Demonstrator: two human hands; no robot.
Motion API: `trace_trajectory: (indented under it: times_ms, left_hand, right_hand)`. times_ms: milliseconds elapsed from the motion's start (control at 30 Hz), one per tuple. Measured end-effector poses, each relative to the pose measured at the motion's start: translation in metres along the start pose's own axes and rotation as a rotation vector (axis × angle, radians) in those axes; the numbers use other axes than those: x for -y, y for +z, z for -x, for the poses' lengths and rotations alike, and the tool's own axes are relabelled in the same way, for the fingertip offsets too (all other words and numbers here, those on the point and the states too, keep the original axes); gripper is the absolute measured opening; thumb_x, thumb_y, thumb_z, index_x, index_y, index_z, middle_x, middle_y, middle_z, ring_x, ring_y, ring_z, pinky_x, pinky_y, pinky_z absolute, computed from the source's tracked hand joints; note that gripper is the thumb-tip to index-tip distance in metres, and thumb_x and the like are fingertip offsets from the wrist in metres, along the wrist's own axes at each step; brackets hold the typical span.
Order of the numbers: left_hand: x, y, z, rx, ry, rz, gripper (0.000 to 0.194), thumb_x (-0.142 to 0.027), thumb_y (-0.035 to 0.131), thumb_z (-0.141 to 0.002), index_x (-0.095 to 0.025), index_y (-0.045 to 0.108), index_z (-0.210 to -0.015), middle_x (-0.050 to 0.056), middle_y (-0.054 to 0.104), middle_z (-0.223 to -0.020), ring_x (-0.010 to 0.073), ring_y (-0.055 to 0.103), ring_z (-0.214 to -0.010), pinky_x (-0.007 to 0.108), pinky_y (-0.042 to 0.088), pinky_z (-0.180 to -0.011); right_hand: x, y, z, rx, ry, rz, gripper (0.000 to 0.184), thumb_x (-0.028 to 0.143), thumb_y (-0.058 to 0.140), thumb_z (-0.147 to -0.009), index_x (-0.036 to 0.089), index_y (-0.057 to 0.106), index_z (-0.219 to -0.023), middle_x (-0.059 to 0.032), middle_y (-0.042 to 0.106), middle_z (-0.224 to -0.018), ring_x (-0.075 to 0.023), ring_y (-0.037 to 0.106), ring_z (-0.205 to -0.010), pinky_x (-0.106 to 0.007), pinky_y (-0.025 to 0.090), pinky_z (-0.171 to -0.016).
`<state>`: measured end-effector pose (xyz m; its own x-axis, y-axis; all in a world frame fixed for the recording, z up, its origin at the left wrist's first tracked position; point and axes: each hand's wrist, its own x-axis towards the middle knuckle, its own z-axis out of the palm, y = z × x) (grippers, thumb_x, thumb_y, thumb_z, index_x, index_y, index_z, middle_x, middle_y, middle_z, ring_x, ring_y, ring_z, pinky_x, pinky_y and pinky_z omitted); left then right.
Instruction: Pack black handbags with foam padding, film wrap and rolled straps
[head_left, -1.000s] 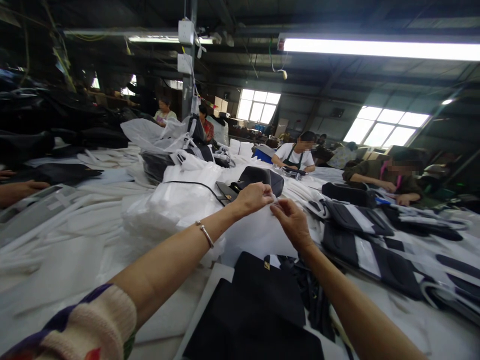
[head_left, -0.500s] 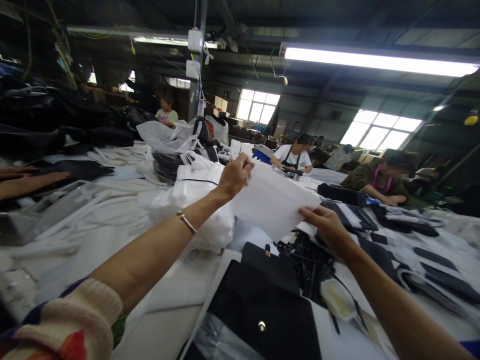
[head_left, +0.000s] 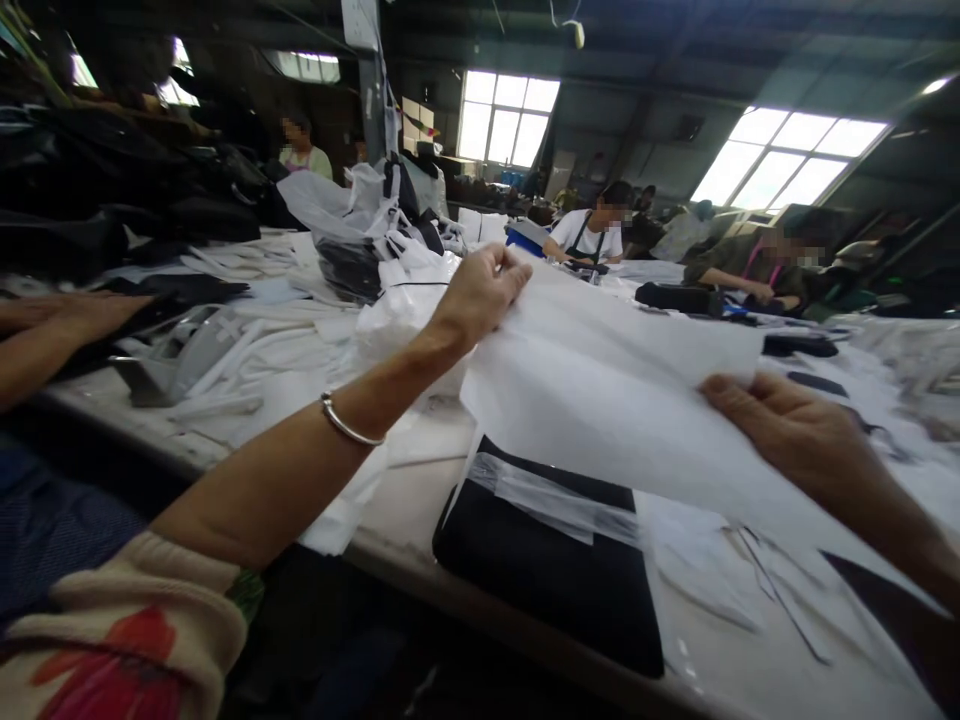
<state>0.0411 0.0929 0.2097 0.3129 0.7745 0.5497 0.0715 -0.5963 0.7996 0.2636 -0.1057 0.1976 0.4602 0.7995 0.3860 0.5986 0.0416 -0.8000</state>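
Note:
Between my two hands stretches a thin white sheet point(head_left: 600, 370), paper or a paper-like material. My left hand point(head_left: 484, 290) pinches its upper left corner between thumb and fingers. At the sheet's right side my right hand point(head_left: 780, 420) grips the edge, thumb on top. Beneath the sheet, at the table's front edge, lies a black bag piece point(head_left: 555, 590) with a strip of clear plastic film across it. The sheet hides the upper part of that black piece.
White strips and pieces point(head_left: 262, 370) are heaped at the left, beside a wrapped white bundle point(head_left: 409, 290). Another person's hands point(head_left: 82, 315) rest on black material at the far left. Co-workers sit across the table point(head_left: 420, 510), near a black case point(head_left: 679, 298).
The view has tilted down and closer to the table. My right hand has moved right and nearer, and more of the white sheet is spread out over the black piece.

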Motion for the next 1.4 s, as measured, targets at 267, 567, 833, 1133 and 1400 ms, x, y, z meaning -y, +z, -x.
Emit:
trace_trajectory:
  times_ms: [267, 567, 833, 1133, 1400]
  left_hand:
    - [0.099, 0.055, 0.092, 0.249, -0.210, -0.537, 0.010, -0.028, 0.052, -0.093, -0.021, 0.058, -0.095, 0.003, 0.068, -0.080, 0.0194, 0.066, -0.077, 0.026, 0.045, -0.069]
    - [0.113, 0.063, 0.095, 0.352, -0.232, -0.669, 0.019, -0.033, 0.051, -0.095, -0.020, 0.056, -0.109, 0.006, 0.071, -0.086, 0.0253, 0.069, -0.084, 0.030, 0.047, -0.072]
    - [0.113, 0.067, 0.097, 0.368, -0.255, -0.696, 0.024, -0.030, 0.051, -0.095, -0.019, 0.051, -0.116, 0.006, 0.072, -0.087, 0.0248, 0.070, -0.083, 0.030, 0.049, -0.072]
    - [0.116, 0.061, 0.096, 0.379, -0.081, -0.950, 0.034, -0.029, 0.051, -0.096, -0.016, 0.047, -0.127, 0.009, 0.071, -0.100, 0.0273, 0.070, -0.084, 0.035, 0.053, -0.066]
    - [0.072, 0.079, 0.124, 0.582, 0.340, -0.610, 0.054, -0.048, 0.047, -0.096, -0.012, 0.043, -0.136, 0.012, 0.055, -0.138, 0.0246, 0.045, -0.133, 0.039, 0.031, -0.114]
  right_hand:
    - [-0.117, 0.048, 0.043, 0.034, 0.280, 0.186, 0.039, 0.058, 0.060, -0.071, 0.019, 0.066, -0.075, -0.0044, 0.070, -0.066, -0.0224, 0.063, -0.062, -0.031, 0.047, -0.056]
    - [-0.142, 0.034, 0.047, 0.114, 0.303, 0.329, 0.054, 0.067, 0.061, -0.074, 0.021, 0.065, -0.102, -0.0023, 0.067, -0.069, -0.0205, 0.059, -0.056, -0.032, 0.043, -0.052]
    - [-0.059, 0.073, 0.048, 0.137, -0.554, 0.511, 0.040, 0.037, 0.048, -0.096, 0.025, 0.050, -0.135, -0.0087, 0.061, -0.131, -0.0259, 0.055, -0.121, -0.045, 0.043, -0.102]
    - [-0.120, 0.131, 0.056, 0.554, -0.507, 0.771, 0.063, 0.049, 0.049, -0.094, 0.017, 0.037, -0.148, -0.0108, 0.036, -0.154, -0.0319, 0.027, -0.143, -0.059, 0.022, -0.116]
    - [-0.116, 0.125, 0.054, 0.544, -0.539, 0.733, 0.060, 0.041, 0.048, -0.095, 0.019, 0.035, -0.149, -0.0096, 0.040, -0.152, -0.0284, 0.029, -0.143, -0.055, 0.022, -0.117]
